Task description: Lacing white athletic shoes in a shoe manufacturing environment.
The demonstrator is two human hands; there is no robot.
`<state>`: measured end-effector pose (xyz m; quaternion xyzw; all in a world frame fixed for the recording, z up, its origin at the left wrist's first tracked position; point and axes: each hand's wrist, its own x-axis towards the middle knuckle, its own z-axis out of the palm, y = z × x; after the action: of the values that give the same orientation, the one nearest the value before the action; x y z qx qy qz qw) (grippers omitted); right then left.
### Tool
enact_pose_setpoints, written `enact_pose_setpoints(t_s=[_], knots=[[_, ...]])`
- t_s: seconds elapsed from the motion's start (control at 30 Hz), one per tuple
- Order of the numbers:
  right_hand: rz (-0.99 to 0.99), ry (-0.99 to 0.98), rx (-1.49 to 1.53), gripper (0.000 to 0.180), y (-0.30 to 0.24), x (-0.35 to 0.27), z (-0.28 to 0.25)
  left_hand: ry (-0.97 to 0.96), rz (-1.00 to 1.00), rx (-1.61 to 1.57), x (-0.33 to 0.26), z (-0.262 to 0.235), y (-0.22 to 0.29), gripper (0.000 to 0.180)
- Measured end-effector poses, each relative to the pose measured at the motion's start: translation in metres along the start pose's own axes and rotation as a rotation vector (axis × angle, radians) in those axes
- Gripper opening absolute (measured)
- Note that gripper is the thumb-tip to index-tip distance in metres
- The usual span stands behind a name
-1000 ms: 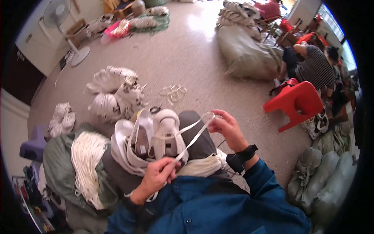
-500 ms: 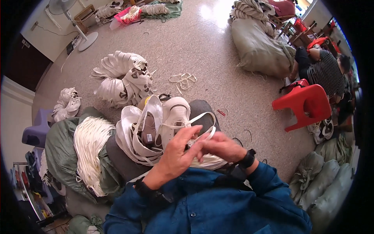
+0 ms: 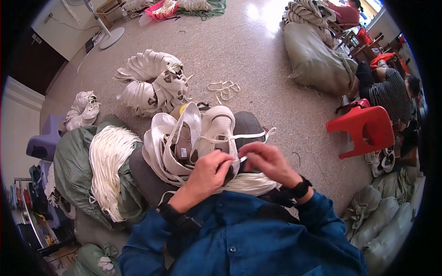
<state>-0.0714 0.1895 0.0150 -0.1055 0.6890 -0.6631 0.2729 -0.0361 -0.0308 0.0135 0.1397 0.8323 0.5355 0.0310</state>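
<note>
An off-white shoe upper [image 3: 220, 120] lies across my lap, a pale shoelace [image 3: 248, 136] threaded through it and trailing off its right side. Over the upper's near end, my left hand [image 3: 208, 172] pinches a white lace piece between thumb and fingers. My right hand [image 3: 268, 161] sits just to the right, fingers curled at the other end of this short piece; its fingertips are slightly blurred. Left of that upper, more pale uppers [image 3: 159, 138] are nested together, one showing a small white label inside. Under my wrists lies a bundle of pale laces [image 3: 248, 183].
A thick hank of laces [image 3: 113, 170] drapes over a green sack [image 3: 73, 170] at my left. Curved stacks of uppers [image 3: 152, 83] and a loose lace [image 3: 223, 89] lie on the floor ahead. A red stool [image 3: 363, 129], a full sack [image 3: 317, 60] and seated people are on the right.
My hands have drawn slightly apart, the right one moving right. The lace loop that stood above them now lies out to the upper's right. The view has shifted a little.
</note>
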Motion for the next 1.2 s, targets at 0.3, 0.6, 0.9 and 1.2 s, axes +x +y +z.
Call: enact_pose_setpoints(t_s=[0.3,0.6,0.9,1.2], knots=[[-0.082,0.141,-0.331,0.015,0.015,-0.002,-0.044,0.036,-0.078,0.051,-0.002,-0.022,-0.008,0.01],[-0.229,0.149,-0.33,0.02,0.005,0.018,0.012,0.092,0.043,0.16,0.011,-0.006,-0.003,0.009],[-0.278,0.141,-0.667,0.011,0.011,0.018,-0.004,0.122,-0.033,0.154,0.005,-0.024,-0.007,0.007],[-0.477,0.14,-0.502,0.015,0.003,0.035,0.031,0.158,0.143,0.278,0.018,-0.015,0.002,0.008]])
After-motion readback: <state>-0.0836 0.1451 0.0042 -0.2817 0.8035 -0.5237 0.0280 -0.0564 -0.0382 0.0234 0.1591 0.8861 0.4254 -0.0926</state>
